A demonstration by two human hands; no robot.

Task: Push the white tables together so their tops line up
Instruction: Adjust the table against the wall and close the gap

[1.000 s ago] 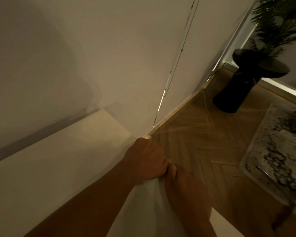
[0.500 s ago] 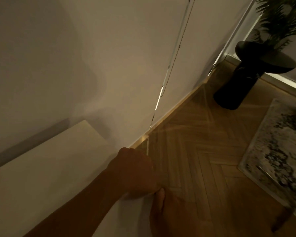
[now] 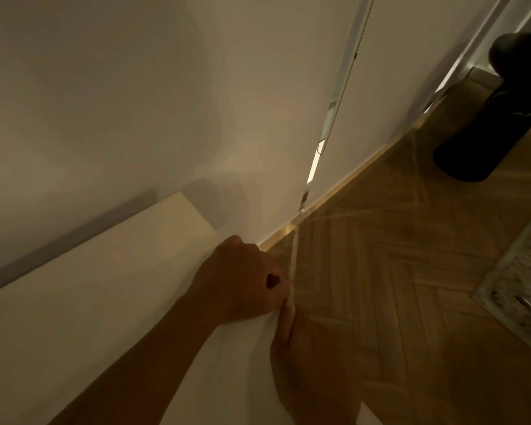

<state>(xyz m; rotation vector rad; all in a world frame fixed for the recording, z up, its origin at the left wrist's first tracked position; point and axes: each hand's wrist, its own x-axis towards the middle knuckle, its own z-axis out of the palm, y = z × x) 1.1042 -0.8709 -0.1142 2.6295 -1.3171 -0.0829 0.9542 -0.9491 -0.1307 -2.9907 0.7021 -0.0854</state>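
One white table top [image 3: 83,302] fills the lower left and runs along the wall; its far corner is near the frame's middle. No second table or seam shows. My left hand [image 3: 242,280] is curled over the table's right end edge, knuckles up. My right hand [image 3: 304,351] is just below it in dim light, with its thumb on the same edge and its fingers hidden beyond the end.
A white wall [image 3: 135,87] with a blind's bead cord [image 3: 341,96] stands close behind the table. Herringbone wood floor [image 3: 396,271] lies to the right. A black pot [image 3: 485,133] stands at far right, and a patterned rug's edge [image 3: 521,289] sits below it.
Both hands stay on the table's end edge. The view has swung, so the pot and rug sit farther right. My right hand shows lower and darker than a second ago.
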